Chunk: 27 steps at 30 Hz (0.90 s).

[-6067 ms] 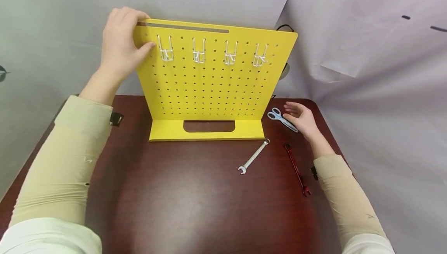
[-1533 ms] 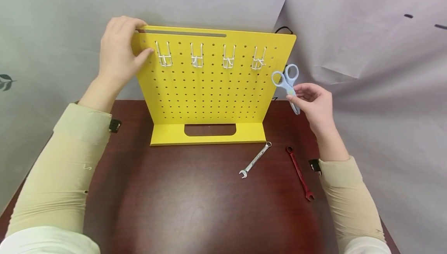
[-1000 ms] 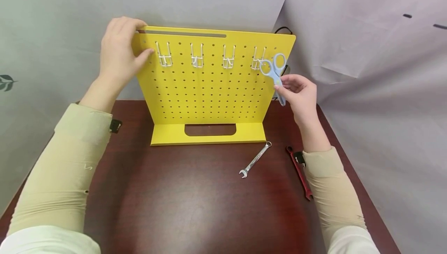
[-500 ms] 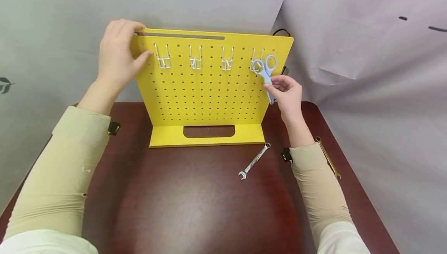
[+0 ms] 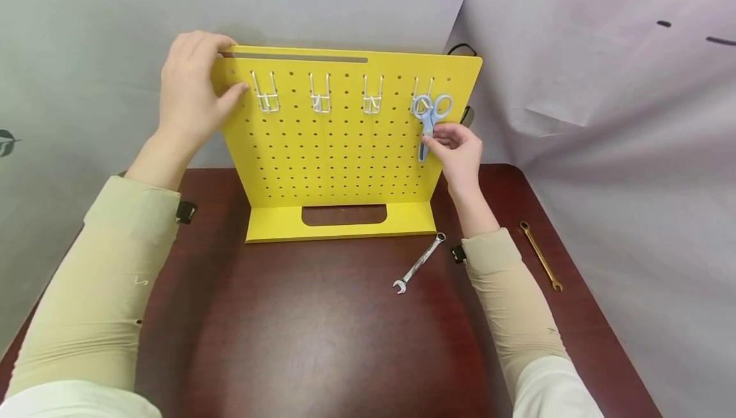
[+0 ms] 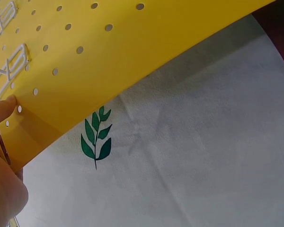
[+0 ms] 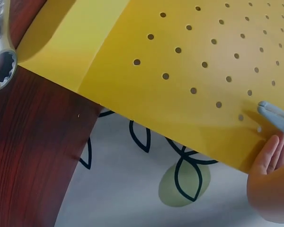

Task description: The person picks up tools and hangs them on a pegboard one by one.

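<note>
My left hand [image 5: 190, 89] grips the upper left corner of a yellow pegboard [image 5: 345, 156], thumb in front and fingers over the top edge. White wire hooks [image 5: 372, 98] hang in a row across its upper part. With my right hand [image 5: 462, 149] I pinch light blue scissors [image 5: 427, 125] by the blades, handles up and points down. Their left finger loop overlaps the rightmost hook [image 5: 416, 89]. In the right wrist view the scissors' tip [image 7: 274, 116] shows close over the board, while the hook is out of that view.
On the dark red-brown table [image 5: 310, 322], a silver combination wrench [image 5: 420, 264] lies by the board's front right corner. A gold wrench [image 5: 540, 255] lies near the right edge. My right forearm covers the red wrench's earlier spot. Pale fabric [image 5: 575, 149] hangs behind.
Since the oldest frame, my right hand has picked the scissors up off the table and carried them left to the rightmost hook. The left hand keeps its hold. The gold wrench has come into view.
</note>
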Available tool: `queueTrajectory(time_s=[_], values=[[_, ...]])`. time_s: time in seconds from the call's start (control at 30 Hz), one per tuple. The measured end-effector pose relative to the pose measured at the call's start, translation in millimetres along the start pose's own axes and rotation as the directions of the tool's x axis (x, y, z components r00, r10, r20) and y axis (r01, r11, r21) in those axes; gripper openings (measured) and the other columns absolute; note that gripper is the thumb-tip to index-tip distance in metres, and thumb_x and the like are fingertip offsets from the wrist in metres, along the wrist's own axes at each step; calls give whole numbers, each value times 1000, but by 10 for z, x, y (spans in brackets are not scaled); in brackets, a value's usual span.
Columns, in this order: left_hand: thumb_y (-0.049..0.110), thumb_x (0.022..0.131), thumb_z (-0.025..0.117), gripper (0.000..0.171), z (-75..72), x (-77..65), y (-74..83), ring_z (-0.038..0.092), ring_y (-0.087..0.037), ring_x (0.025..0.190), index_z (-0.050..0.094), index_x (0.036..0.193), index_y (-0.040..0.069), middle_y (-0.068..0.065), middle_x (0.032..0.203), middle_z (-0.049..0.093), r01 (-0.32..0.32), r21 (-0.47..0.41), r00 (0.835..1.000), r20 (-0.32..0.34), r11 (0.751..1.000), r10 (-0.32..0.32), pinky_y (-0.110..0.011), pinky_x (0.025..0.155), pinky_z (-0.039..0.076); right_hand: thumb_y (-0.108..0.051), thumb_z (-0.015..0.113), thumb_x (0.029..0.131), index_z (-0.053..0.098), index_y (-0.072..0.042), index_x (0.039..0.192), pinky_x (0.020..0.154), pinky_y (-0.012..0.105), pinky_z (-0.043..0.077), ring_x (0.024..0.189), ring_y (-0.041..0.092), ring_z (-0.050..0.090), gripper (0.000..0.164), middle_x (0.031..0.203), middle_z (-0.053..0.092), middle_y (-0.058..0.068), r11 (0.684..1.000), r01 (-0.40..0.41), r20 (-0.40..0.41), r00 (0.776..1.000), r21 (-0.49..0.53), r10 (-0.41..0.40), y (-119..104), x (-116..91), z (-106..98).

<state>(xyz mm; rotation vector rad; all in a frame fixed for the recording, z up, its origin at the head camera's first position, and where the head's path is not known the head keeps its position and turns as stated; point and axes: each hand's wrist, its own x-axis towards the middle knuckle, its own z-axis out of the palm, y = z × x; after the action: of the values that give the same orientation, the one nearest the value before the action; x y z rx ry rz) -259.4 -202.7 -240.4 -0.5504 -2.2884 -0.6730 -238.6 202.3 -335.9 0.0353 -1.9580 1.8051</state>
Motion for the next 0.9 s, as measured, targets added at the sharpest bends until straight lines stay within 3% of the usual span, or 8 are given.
queueTrajectory(time_s=[0.17,0.47,0.9], values=[[5,94,78,45,-2,-5,-5,51,-43,126,60,134,-5,-26,129,65,-6,1,1000,-4,1000,6,-51,115,40,10,80,87,74,11,106,78,16,60,80,4,71,20,82,75,-14,999,13,18,1000,43,-14,9,-18,9],[4,93,78,46,6,-4,-16,51,-43,126,60,134,-5,-26,128,65,0,-1,1000,-4,1000,0,-51,116,39,6,80,89,76,7,108,82,16,61,84,4,73,20,87,77,-13,999,3,29,1000,39,-4,28,-81,-109],[4,92,78,46,3,8,-7,51,-43,125,60,134,-4,-25,128,65,3,-3,1000,-4,1000,-3,-51,115,40,4,80,88,78,-1,101,75,13,58,80,2,74,14,83,79,-13,998,-63,-59,996,-5,63,91,-278,-760]])
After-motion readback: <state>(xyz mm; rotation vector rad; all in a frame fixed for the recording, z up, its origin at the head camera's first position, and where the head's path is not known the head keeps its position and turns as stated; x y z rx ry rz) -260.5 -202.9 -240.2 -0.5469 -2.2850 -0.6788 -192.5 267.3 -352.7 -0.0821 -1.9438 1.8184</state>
